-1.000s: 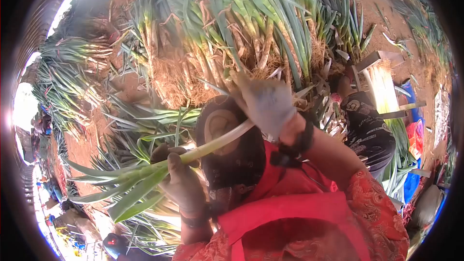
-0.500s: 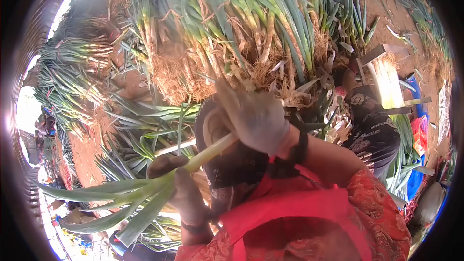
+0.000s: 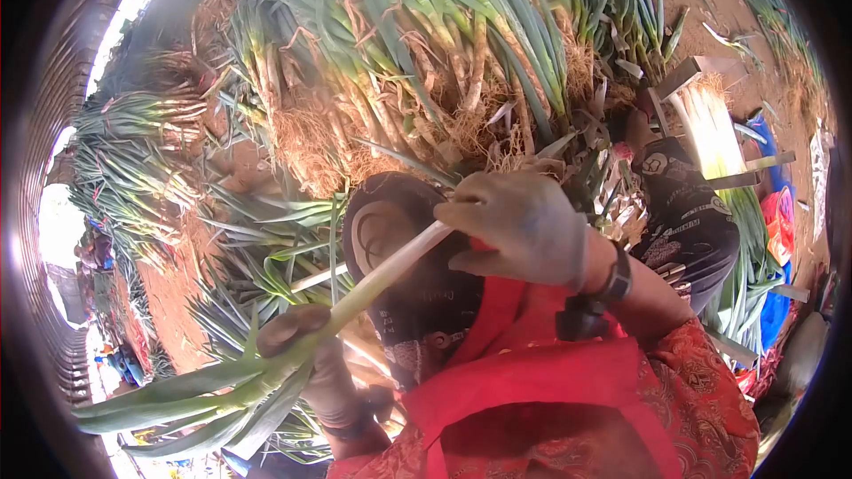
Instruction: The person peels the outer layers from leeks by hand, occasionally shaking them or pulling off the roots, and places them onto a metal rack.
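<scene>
A long green onion (image 3: 377,288) slants across my lap, its pale stalk up to the right and its green leaves (image 3: 222,395) fanned out at the lower left. My left hand (image 3: 311,346), in a dirty glove, is wrapped around it where the leaves begin to split. My right hand (image 3: 524,222), in a pale glove, is at the upper white end, thumb and fingers closing on the tip and a thin dark strip of leaf or skin by it. The fingers partly hide the root end.
A large heap of unpeeled green onions (image 3: 444,62) with roots lies ahead. Loose ones (image 3: 266,222) lie left of my knee, and bundles (image 3: 133,133) farther left. At right, a frame (image 3: 697,75) holds cleaned white stalks (image 3: 710,124). Peelings (image 3: 621,191) litter the ground.
My right hand, blurred before, has moved right and shows sharply at the stalk's end. The stalk looks whiter and more bare. My left hand has dropped slightly with the leaves.
</scene>
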Tool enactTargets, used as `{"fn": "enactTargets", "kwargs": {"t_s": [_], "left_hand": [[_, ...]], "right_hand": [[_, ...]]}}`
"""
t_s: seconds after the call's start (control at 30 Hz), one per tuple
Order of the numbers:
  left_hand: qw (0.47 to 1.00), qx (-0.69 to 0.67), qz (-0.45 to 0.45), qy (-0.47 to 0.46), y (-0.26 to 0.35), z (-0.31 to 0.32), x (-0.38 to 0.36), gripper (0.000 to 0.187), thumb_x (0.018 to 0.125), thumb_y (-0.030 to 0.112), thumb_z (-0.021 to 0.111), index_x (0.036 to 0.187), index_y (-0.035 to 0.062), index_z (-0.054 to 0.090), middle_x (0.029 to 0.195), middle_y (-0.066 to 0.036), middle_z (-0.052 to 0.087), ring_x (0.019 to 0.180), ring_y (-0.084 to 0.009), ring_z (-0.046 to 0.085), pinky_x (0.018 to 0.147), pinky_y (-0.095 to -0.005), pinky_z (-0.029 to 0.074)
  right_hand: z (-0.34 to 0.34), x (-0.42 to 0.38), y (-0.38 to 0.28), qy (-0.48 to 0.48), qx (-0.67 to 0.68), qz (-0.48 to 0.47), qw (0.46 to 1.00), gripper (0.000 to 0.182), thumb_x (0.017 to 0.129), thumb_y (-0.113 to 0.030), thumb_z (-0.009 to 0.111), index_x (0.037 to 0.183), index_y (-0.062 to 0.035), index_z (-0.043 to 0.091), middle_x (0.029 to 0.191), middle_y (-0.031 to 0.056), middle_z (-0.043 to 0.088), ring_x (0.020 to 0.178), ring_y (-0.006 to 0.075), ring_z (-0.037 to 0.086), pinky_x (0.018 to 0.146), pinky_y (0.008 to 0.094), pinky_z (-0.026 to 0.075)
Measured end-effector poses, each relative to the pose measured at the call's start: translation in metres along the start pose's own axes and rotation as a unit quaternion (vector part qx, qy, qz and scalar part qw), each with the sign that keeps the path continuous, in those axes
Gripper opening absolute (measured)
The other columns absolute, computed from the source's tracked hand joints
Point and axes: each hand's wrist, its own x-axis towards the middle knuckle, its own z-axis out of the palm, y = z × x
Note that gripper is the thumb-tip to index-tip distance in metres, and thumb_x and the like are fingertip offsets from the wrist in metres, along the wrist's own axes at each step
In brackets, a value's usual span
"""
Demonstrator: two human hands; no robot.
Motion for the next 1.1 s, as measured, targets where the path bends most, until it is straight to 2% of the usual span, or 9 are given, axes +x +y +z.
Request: {"fn": "enactTargets", "kwargs": {"t_s": [0.2,0.27,0.37,0.47,0.57,0.67,0.77,0.87,1.1], "left_hand": [[0.994,-0.004,-0.012,-0.108,0.014,-0.007,0.011,0.026,0.080,0.008,0.076,0.099,0.0013,0.060,0.087,-0.013,0.066,0.079,-0.0207,0.061,0.070,-0.0321,0.050],[0.993,0.041,0.004,-0.110,0.013,-0.010,0.009,0.021,0.078,0.005,0.076,0.092,0.0012,0.061,0.086,-0.013,0.066,0.079,-0.0226,0.062,0.068,-0.0331,0.050],[0.992,0.055,0.039,-0.110,0.015,-0.009,0.007,0.020,0.074,0.002,0.076,0.087,0.0016,0.061,0.084,-0.011,0.066,0.078,-0.0250,0.062,0.067,-0.0341,0.051],[0.987,0.050,0.043,-0.149,0.022,-0.014,0.009,0.023,0.071,0.000,0.077,0.087,0.0034,0.061,0.082,-0.010,0.066,0.078,-0.0264,0.062,0.067,-0.0348,0.051],[0.972,-0.006,0.135,-0.193,0.017,-0.013,0.016,0.026,0.067,-0.001,0.078,0.087,0.0054,0.062,0.081,-0.009,0.066,0.079,-0.0268,0.062,0.067,-0.0355,0.052],[0.964,0.008,0.156,-0.214,0.019,-0.014,0.020,0.029,0.065,-0.002,0.078,0.087,0.0067,0.062,0.082,-0.009,0.067,0.078,-0.0269,0.062,0.067,-0.0362,0.052],[0.962,0.018,0.150,-0.227,0.017,-0.018,0.022,0.031,0.062,0.000,0.079,0.088,0.0069,0.063,0.083,-0.009,0.067,0.078,-0.0272,0.062,0.067,-0.0368,0.052],[0.956,0.034,0.166,-0.240,0.025,-0.012,0.026,0.030,0.061,0.002,0.080,0.086,0.0071,0.063,0.083,-0.010,0.068,0.078,-0.0278,0.062,0.067,-0.0371,0.052],[0.934,0.074,0.197,-0.289,0.033,-0.017,0.031,0.025,0.064,0.009,0.079,0.087,0.0083,0.067,0.083,-0.009,0.068,0.079,-0.0288,0.063,0.065,-0.0369,0.052]], "right_hand": [[0.024,-0.008,0.007,-0.077,-0.108,-0.014,0.991,0.018,0.078,-0.017,0.067,0.093,-0.0077,0.066,0.082,0.0064,0.060,0.071,0.0262,0.064,0.060,0.0388,0.050],[0.022,-0.004,0.001,-0.120,-0.129,-0.001,0.984,0.015,0.078,-0.017,0.066,0.089,-0.0075,0.066,0.080,0.0065,0.059,0.071,0.0262,0.063,0.059,0.0379,0.050],[0.030,-0.001,0.005,-0.110,-0.127,-0.001,0.986,0.010,0.078,-0.014,0.065,0.084,-0.0070,0.064,0.076,0.0068,0.055,0.067,0.0263,0.061,0.058,0.0381,0.050],[0.038,-0.002,0.020,-0.083,-0.059,0.047,0.994,0.014,0.076,-0.016,0.069,0.086,-0.0061,0.065,0.081,0.0084,0.059,0.069,0.0266,0.063,0.059,0.0371,0.051],[0.048,-0.010,0.038,0.063,0.150,0.160,0.974,0.021,0.075,-0.018,0.073,0.091,-0.0056,0.067,0.087,0.0104,0.063,0.075,0.0272,0.065,0.063,0.0360,0.052],[0.026,-0.014,0.027,0.031,0.137,0.171,0.975,0.028,0.072,-0.022,0.078,0.094,-0.0067,0.068,0.090,0.0106,0.066,0.078,0.0258,0.067,0.066,0.0345,0.053],[0.021,-0.009,0.004,0.026,-0.022,-0.011,0.999,0.023,0.074,-0.022,0.075,0.091,-0.0078,0.069,0.084,0.0080,0.065,0.075,0.0219,0.067,0.063,0.0342,0.052],[0.040,-0.011,-0.001,-0.055,-0.140,-0.033,0.988,0.016,0.077,-0.019,0.069,0.089,-0.0085,0.069,0.080,0.0048,0.061,0.071,0.0185,0.064,0.062,0.0331,0.051],[0.036,-0.005,-0.012,-0.139,-0.189,-0.066,0.970,0.009,0.078,-0.017,0.062,0.082,-0.0105,0.067,0.076,0.0024,0.057,0.070,0.0187,0.062,0.060,0.0336,0.051]]}}
